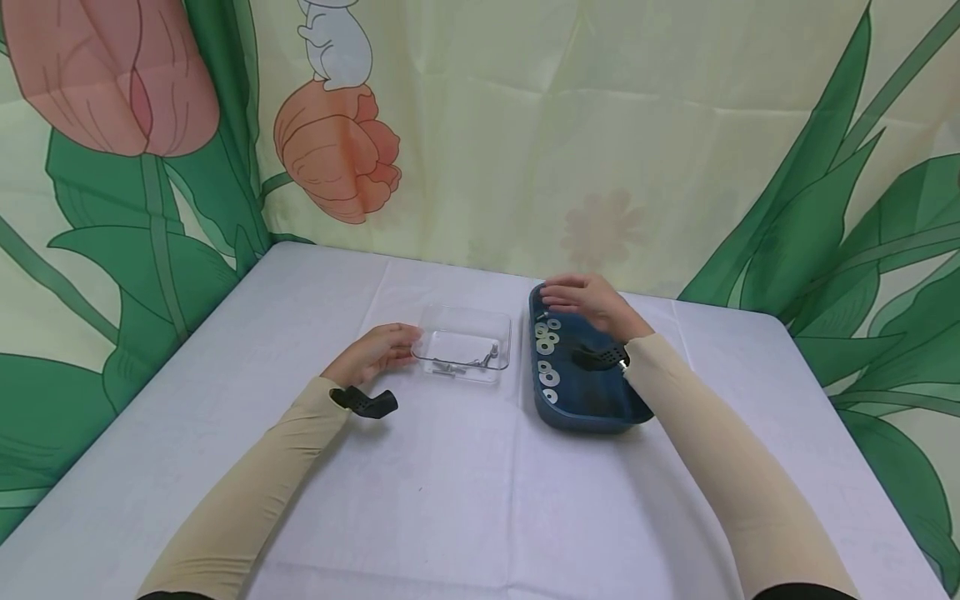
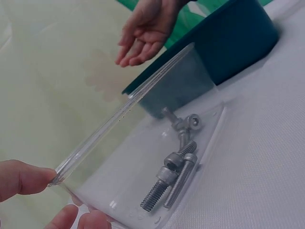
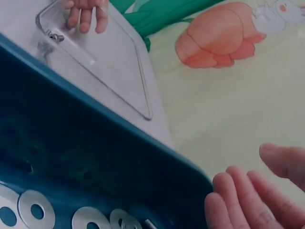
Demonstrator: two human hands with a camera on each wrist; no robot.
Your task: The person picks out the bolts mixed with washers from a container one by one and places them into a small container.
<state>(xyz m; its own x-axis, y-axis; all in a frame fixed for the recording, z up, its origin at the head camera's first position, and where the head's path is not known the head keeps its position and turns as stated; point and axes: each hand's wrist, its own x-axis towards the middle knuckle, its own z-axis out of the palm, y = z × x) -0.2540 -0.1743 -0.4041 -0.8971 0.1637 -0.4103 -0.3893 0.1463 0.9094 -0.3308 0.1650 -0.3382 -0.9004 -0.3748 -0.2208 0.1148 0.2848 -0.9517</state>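
Observation:
My left hand (image 1: 381,348) holds a clear plastic box (image 1: 501,333) by its left side. In the left wrist view the thumb (image 2: 26,180) is at the rim and the other fingers lie against the outer wall. Several metal socket-head screws (image 2: 174,162) lie together on the box's floor. My right hand (image 1: 588,302) is over the far end of a dark blue tub (image 1: 592,423), its fingers loosely extended with nothing in them. Flat ring washers (image 3: 35,210) lie along the tub's left side, with a small screw (image 1: 542,317) near the far ones.
Box and tub stand side by side on a white cloth-covered table (image 1: 450,500), a narrow gap between them. Behind the table hangs a curtain (image 1: 480,167) printed with flowers and leaves. Both wrists wear black camera mounts (image 1: 367,403).

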